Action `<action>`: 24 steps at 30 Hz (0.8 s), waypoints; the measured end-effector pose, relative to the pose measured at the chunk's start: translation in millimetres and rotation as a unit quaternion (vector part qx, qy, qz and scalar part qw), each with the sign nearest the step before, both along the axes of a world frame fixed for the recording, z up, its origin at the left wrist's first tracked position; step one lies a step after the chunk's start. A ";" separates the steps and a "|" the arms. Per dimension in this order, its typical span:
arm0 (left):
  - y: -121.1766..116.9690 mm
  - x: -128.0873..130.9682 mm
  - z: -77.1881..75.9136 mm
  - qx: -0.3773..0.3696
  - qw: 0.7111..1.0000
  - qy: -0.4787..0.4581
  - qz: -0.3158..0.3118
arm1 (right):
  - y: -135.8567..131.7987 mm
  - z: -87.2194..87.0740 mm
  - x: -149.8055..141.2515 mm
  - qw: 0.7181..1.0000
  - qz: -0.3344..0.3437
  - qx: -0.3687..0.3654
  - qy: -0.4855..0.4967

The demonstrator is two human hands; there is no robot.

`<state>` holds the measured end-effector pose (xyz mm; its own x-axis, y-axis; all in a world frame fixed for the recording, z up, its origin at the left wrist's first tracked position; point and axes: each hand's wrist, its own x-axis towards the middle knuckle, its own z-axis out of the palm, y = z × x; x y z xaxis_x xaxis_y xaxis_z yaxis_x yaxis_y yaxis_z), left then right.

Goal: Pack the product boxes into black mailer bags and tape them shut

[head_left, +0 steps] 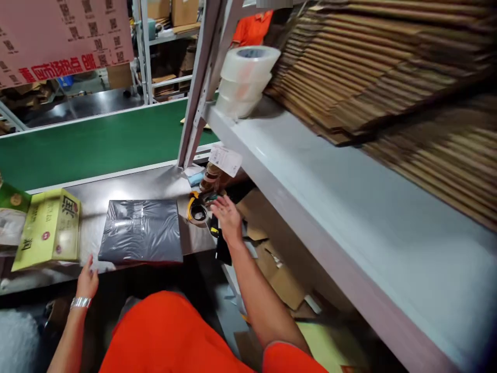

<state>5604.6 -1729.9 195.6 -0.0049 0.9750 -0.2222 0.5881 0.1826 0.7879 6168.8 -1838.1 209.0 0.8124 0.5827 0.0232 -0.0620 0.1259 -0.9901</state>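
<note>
A flat parcel wrapped in dark grey plastic lies on the steel work table. My left hand rests at the table's front edge just left of the parcel, fingers loosely spread, holding nothing. My right hand reaches to the right end of the table, fingers open, beside a yellow tape dispenser with a brown tape roll. It touches nothing that I can make out. A yellow box with red print sits left of the parcel.
A green conveyor belt runs behind the table. A grey shelf on the right carries clear tape rolls and stacked flat cardboard. Cardboard scraps lie under the shelf. A person in orange stands beyond.
</note>
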 end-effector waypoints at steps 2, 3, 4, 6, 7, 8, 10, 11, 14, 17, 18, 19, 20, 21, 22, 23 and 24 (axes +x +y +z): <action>-4.8 -2.3 4.8 0.025 0.996 -0.058 0.064 | 26.9 42.3 29.2 0.990 -0.110 0.077 -0.046; -6.2 0.0 11.3 0.043 0.992 -0.084 0.086 | 41.4 61.5 40.3 0.983 -0.137 0.096 -0.073; -7.0 4.3 20.4 0.060 0.988 -0.107 0.098 | 55.5 78.5 48.2 0.978 -0.156 0.103 -0.092; -6.5 18.3 43.9 0.083 0.982 -0.142 0.098 | 78.6 104.6 51.6 0.976 -0.181 0.078 -0.097; -5.4 27.4 57.1 0.087 0.980 -0.155 0.086 | 86.2 113.1 46.0 0.977 -0.189 0.053 -0.088; -4.0 37.8 70.5 0.086 0.980 -0.167 0.069 | 90.7 118.6 35.1 0.979 -0.188 0.023 -0.080; -0.5 61.7 95.7 0.068 0.980 -0.187 0.010 | 90.6 121.3 -3.0 0.983 -0.150 -0.029 -0.098; 1.5 74.9 106.7 0.055 0.978 -0.198 -0.030 | 86.9 119.2 -29.2 0.983 -0.118 -0.045 -0.130; 10.4 114.5 130.0 0.008 0.954 -0.253 -0.161 | 68.8 105.9 -123.0 0.959 -0.032 -0.041 -0.280; 24.6 141.4 135.7 -0.035 0.925 -0.293 -0.239 | 52.5 91.3 -209.5 0.912 0.032 -0.026 -0.408; 29.7 145.2 133.8 -0.046 0.921 -0.299 -0.245 | 48.9 87.0 -231.8 0.900 0.048 -0.033 -0.432; 34.4 146.2 130.2 -0.055 0.919 -0.302 -0.246 | 46.2 83.0 -250.5 0.892 0.057 -0.045 -0.445; 38.6 144.7 125.4 -0.061 0.919 -0.304 -0.245 | 44.2 79.3 -265.9 0.889 0.057 -0.058 -0.450; 42.1 141.1 119.8 -0.067 0.918 -0.306 -0.243 | 42.4 75.9 -278.4 0.891 0.049 -0.071 -0.446; 44.8 136.1 113.8 -0.074 0.917 -0.307 -0.244 | 40.5 72.9 -288.9 0.894 0.040 -0.082 -0.438; 46.8 130.3 108.0 -0.083 0.916 -0.307 -0.246 | 38.3 70.5 -297.9 0.899 0.033 -0.088 -0.427; 48.2 124.2 102.7 -0.092 0.914 -0.306 -0.251 | 35.7 68.7 -306.1 0.906 0.031 -0.091 -0.412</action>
